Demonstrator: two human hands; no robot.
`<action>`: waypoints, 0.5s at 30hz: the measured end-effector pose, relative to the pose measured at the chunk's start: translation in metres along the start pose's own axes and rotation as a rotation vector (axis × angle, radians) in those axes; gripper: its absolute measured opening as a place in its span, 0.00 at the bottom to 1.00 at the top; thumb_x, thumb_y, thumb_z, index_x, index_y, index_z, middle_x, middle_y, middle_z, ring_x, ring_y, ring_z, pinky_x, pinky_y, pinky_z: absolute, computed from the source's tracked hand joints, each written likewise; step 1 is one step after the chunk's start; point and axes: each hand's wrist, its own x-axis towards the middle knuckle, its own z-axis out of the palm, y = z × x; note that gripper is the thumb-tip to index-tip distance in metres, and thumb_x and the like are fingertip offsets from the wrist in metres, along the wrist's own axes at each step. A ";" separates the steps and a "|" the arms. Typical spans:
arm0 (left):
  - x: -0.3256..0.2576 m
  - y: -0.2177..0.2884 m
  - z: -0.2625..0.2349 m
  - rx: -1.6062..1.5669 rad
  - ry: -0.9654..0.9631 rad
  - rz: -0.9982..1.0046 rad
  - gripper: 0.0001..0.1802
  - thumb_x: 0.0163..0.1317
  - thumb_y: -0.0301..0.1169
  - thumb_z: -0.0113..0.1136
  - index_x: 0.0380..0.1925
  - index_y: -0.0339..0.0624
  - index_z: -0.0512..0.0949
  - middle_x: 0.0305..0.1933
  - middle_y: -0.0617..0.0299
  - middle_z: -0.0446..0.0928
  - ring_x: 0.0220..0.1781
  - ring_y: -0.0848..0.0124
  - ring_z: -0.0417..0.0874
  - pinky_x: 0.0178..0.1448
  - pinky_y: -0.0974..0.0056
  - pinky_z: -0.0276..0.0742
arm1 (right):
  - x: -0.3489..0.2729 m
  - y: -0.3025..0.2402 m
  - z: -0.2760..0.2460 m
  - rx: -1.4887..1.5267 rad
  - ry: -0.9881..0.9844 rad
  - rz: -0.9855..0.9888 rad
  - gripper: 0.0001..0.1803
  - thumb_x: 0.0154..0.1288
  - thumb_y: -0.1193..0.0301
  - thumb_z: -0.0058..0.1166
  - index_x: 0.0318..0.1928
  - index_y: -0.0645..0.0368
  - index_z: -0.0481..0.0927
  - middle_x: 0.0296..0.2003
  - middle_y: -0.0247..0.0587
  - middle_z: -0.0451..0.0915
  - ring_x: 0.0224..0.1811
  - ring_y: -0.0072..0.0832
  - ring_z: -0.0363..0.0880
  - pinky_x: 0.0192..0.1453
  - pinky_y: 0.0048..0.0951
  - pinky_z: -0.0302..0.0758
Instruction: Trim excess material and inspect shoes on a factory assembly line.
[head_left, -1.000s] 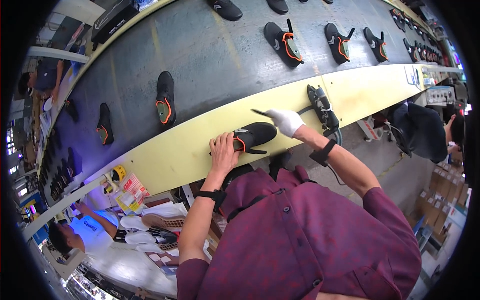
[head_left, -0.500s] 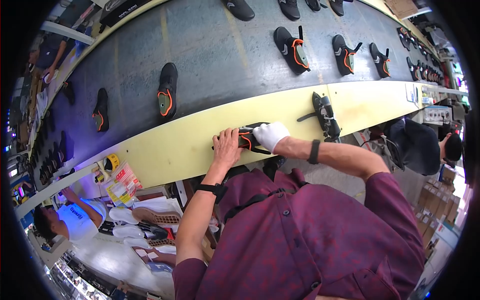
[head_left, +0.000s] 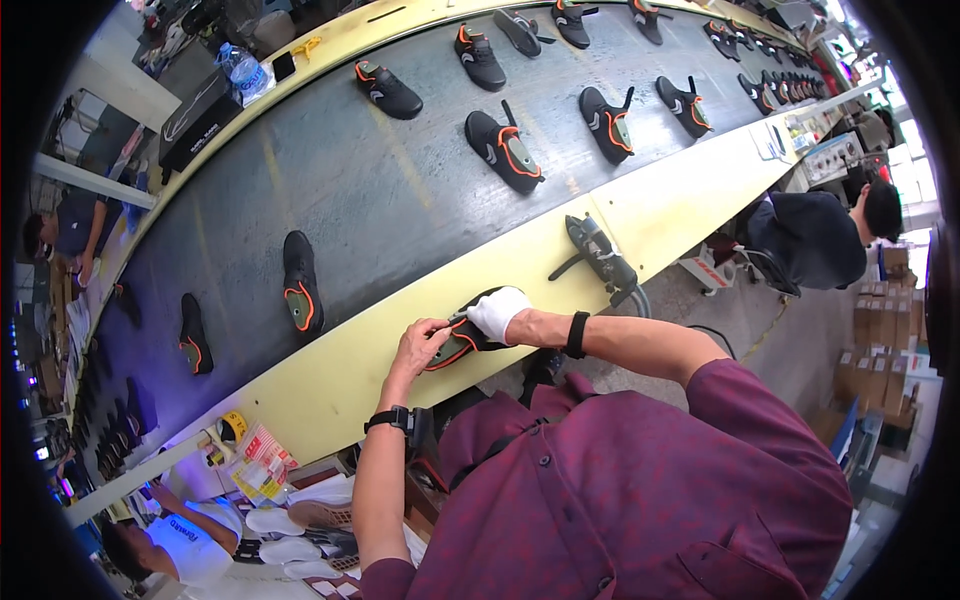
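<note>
A black shoe (head_left: 462,345) with orange edging round its opening lies on the cream ledge (head_left: 345,385) in front of me. At the near left part of the opening, my bare left hand (head_left: 420,346) is closed on the shoe's edge with bent fingers. My right hand (head_left: 498,313), in a white glove, is closed on the upper near its far right part and covers much of it. Whether a strap or lace lies between the fingers is hidden. Right of the hands, apart from them, a dark elongated device (head_left: 600,252) with a grey hose rests on the ledge.
Beyond the ledge runs a dark conveyor belt (head_left: 385,190) carrying several black shoes. A yellow tape roll (head_left: 232,427) and printed plastic bags (head_left: 262,462) are at the ledge's left end, above a pile of soles (head_left: 290,522). Co-workers sit left and right (head_left: 808,240).
The view has turned, and the shoes on the belt appear in new places. The held shoe now shows more of its orange-edged opening; both hands stay on it.
</note>
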 end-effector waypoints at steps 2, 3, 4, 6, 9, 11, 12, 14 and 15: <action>0.007 0.005 -0.006 0.044 -0.106 -0.023 0.20 0.69 0.40 0.67 0.54 0.39 0.88 0.57 0.47 0.87 0.60 0.57 0.87 0.66 0.57 0.80 | -0.001 -0.001 0.000 -0.002 -0.006 0.006 0.12 0.69 0.63 0.60 0.49 0.49 0.91 0.44 0.43 0.93 0.47 0.44 0.94 0.51 0.46 0.87; 0.009 0.003 -0.007 0.046 -0.104 -0.024 0.20 0.69 0.40 0.67 0.54 0.39 0.88 0.57 0.47 0.87 0.60 0.57 0.87 0.66 0.57 0.80 | 0.000 -0.001 -0.001 -0.006 -0.019 0.000 0.13 0.69 0.63 0.61 0.49 0.48 0.91 0.45 0.43 0.93 0.48 0.44 0.94 0.51 0.46 0.87; 0.011 0.000 -0.006 0.125 -0.102 0.011 0.19 0.70 0.40 0.66 0.54 0.40 0.89 0.56 0.49 0.88 0.59 0.56 0.87 0.65 0.56 0.80 | 0.000 -0.001 -0.001 -0.005 -0.020 -0.003 0.13 0.69 0.63 0.61 0.49 0.48 0.91 0.45 0.43 0.93 0.48 0.44 0.94 0.51 0.46 0.87; 0.010 -0.005 -0.002 0.200 -0.106 0.035 0.18 0.71 0.40 0.65 0.53 0.41 0.89 0.54 0.51 0.88 0.59 0.56 0.87 0.65 0.55 0.81 | 0.000 -0.002 0.001 0.014 0.002 -0.011 0.12 0.68 0.64 0.62 0.48 0.50 0.91 0.44 0.44 0.93 0.47 0.44 0.94 0.51 0.46 0.88; 0.002 -0.011 0.013 0.395 0.093 0.139 0.18 0.74 0.44 0.62 0.50 0.45 0.90 0.53 0.54 0.89 0.55 0.50 0.87 0.63 0.49 0.81 | -0.006 0.005 -0.003 0.022 -0.010 0.008 0.09 0.67 0.67 0.62 0.43 0.53 0.91 0.42 0.48 0.93 0.47 0.46 0.93 0.50 0.46 0.88; 0.005 -0.013 0.014 0.358 0.177 0.157 0.17 0.75 0.45 0.60 0.47 0.48 0.91 0.52 0.57 0.89 0.54 0.49 0.86 0.61 0.47 0.81 | -0.023 0.027 0.014 0.097 0.061 0.015 0.09 0.71 0.69 0.57 0.47 0.52 0.88 0.39 0.47 0.91 0.43 0.48 0.92 0.45 0.49 0.87; 0.003 -0.015 0.014 0.353 0.182 0.129 0.17 0.75 0.45 0.60 0.47 0.48 0.91 0.52 0.57 0.89 0.54 0.49 0.86 0.61 0.47 0.81 | -0.037 0.033 0.014 0.178 0.140 0.021 0.08 0.72 0.68 0.59 0.46 0.54 0.88 0.37 0.48 0.91 0.42 0.50 0.91 0.44 0.50 0.86; 0.008 -0.013 0.015 0.308 0.203 0.112 0.17 0.75 0.46 0.61 0.45 0.49 0.92 0.50 0.58 0.90 0.55 0.50 0.86 0.60 0.47 0.80 | -0.046 0.047 0.033 0.314 0.300 0.069 0.10 0.73 0.66 0.60 0.50 0.53 0.86 0.37 0.47 0.89 0.40 0.51 0.89 0.43 0.50 0.85; 0.007 -0.015 0.015 0.298 0.214 0.105 0.17 0.75 0.47 0.61 0.45 0.51 0.92 0.49 0.61 0.90 0.54 0.53 0.86 0.59 0.48 0.79 | -0.047 0.041 0.034 0.317 0.284 0.059 0.10 0.73 0.66 0.60 0.50 0.53 0.86 0.37 0.47 0.89 0.40 0.51 0.89 0.43 0.50 0.85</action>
